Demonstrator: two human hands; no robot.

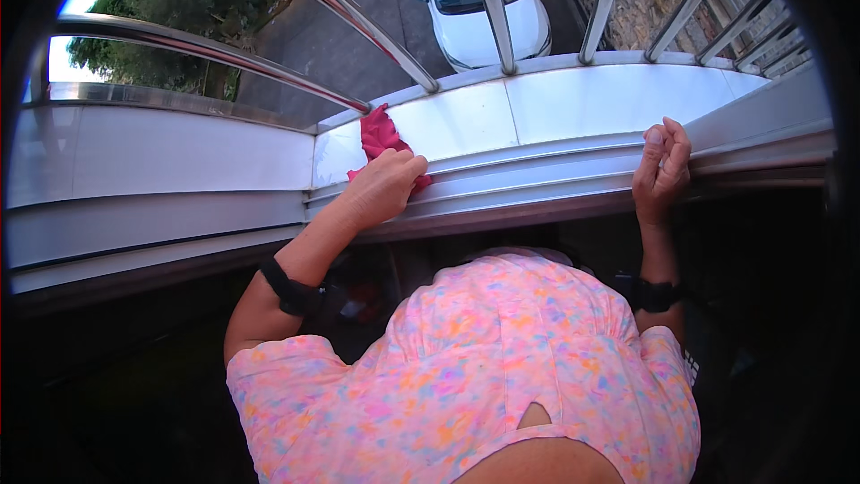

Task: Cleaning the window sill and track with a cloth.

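A crumpled red cloth (380, 134) is gripped in my left hand (384, 181) at the left part of the sliding window's metal track (537, 176). Its upper end lies over the white tiled sill (463, 114) and touches the foot of a metal bar. My right hand (662, 165) is raised over the right part of the track, fingers loosely curled, with nothing seen in it. Whether this hand touches the frame is not plain.
Shiny metal railing bars (496, 13) rise from the sill's outer edge. Window frame sections stand at the left (161, 215) and right (759, 107). Beyond the bars, far below, are a white car (490, 20), paving, a tree (168, 7) and a stone wall (628, 7).
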